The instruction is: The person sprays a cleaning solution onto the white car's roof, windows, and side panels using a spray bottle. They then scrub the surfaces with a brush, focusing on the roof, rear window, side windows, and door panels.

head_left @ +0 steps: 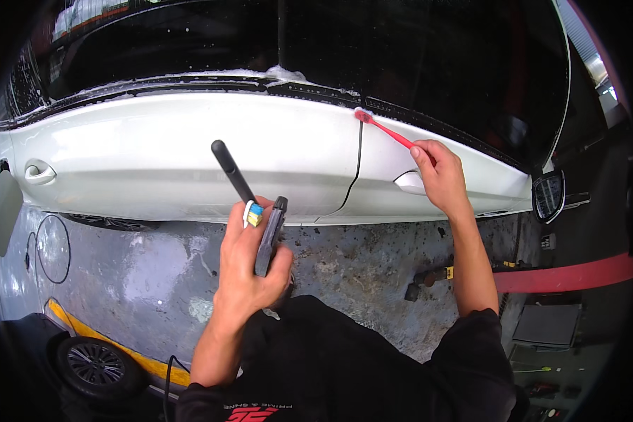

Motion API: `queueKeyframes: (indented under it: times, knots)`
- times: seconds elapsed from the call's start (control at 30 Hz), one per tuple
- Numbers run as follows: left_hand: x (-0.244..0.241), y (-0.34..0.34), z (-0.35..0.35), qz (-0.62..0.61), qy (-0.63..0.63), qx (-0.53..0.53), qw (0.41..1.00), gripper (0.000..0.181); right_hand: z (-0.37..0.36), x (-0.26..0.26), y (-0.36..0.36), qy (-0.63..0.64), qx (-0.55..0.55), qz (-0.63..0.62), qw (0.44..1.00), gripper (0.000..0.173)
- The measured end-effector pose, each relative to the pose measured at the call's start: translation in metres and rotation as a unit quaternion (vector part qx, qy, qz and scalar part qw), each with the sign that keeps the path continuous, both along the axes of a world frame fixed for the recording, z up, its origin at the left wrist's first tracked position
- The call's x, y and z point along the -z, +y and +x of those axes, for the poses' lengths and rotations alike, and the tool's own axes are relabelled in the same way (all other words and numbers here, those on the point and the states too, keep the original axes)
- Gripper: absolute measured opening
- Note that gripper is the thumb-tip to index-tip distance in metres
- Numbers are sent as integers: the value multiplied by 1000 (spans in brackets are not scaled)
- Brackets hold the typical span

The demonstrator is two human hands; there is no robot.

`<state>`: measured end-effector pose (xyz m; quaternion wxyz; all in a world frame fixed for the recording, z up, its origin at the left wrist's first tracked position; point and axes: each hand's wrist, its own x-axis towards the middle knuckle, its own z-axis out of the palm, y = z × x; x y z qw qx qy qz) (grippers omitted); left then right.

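My right hand (443, 176) grips the red handle of a small brush (393, 132). Its head touches the top edge of a white car's side, where the vertical gap between two doors (359, 158) meets the dark window trim (316, 95). White foam clings around the bristles. In front of my body, my left hand (250, 269) holds several slim tools away from the car. One has a long black handle (232, 169); a brush head with blue and yellow bristles (255, 215) shows between the fingers. A black tool (271, 235) sticks up beside the thumb; its kind is unclear.
Door handles (412, 182) and a side mirror (548, 196) project from the car. At left, a small flap (2, 213) stands open. A black cable (68, 253) loops on the wet floor. Behind are another car's wheel (96, 366) and a red beam (564, 275).
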<state>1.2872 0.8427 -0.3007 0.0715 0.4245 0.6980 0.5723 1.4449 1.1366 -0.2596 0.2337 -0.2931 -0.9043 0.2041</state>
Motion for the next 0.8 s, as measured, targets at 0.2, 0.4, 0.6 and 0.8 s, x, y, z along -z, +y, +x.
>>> queueKeyframes:
  times: [0.2,0.4,0.6,0.8]
  knots:
    - [8,-1,1,14,11,-7,1000,39,-47,9,3,34,-62,-65,995,21]
    - [24,-19,2,1,-46,-12,999,38,-10,13,45,64,4,-205,977,20]
    - [27,-12,6,-20,-64,26,997,38,-44,1,24,36,-33,-76,996,24]
    - [36,-11,3,-52,-89,61,993,39,-40,-29,31,-63,-27,-164,984,32]
